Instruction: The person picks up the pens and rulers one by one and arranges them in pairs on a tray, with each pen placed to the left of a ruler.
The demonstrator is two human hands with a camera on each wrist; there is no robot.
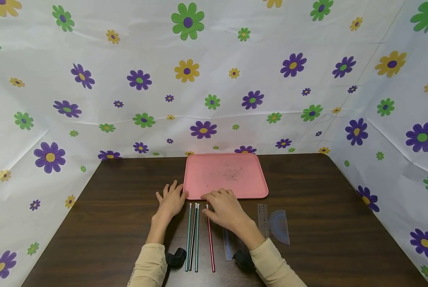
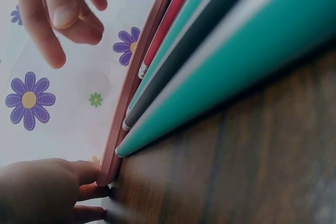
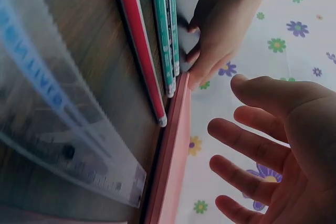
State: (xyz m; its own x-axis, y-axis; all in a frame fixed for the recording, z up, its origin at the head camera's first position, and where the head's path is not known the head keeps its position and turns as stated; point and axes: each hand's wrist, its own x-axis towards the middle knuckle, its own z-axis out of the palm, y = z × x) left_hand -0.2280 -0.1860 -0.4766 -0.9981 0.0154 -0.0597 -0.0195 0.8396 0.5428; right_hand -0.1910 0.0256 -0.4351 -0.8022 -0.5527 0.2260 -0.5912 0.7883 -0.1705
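A pink tray (image 1: 221, 171) lies flat at the far side of the table. My left hand (image 1: 171, 202) is at its near left corner; in the left wrist view the thumb touches the rim and the other fingers reach down beside it. Over the tray's near edge hovers my right hand (image 1: 226, 208), fingers spread and holding nothing, as the right wrist view (image 3: 283, 156) confirms. Just in front of the tray lie two teal pencils (image 1: 197, 239) with a dark pencil (image 1: 192, 243) between them. A red pencil (image 1: 211, 245) lies apart, to their right.
Partly under the right forearm is a clear ruler (image 1: 229, 249). Farther right are another clear ruler (image 1: 262, 215) and a clear protractor (image 1: 279, 227). Each wrist carries a black mount (image 1: 176, 258). A flowered cloth (image 1: 214, 79) stands behind the dark wooden table (image 1: 325, 199).
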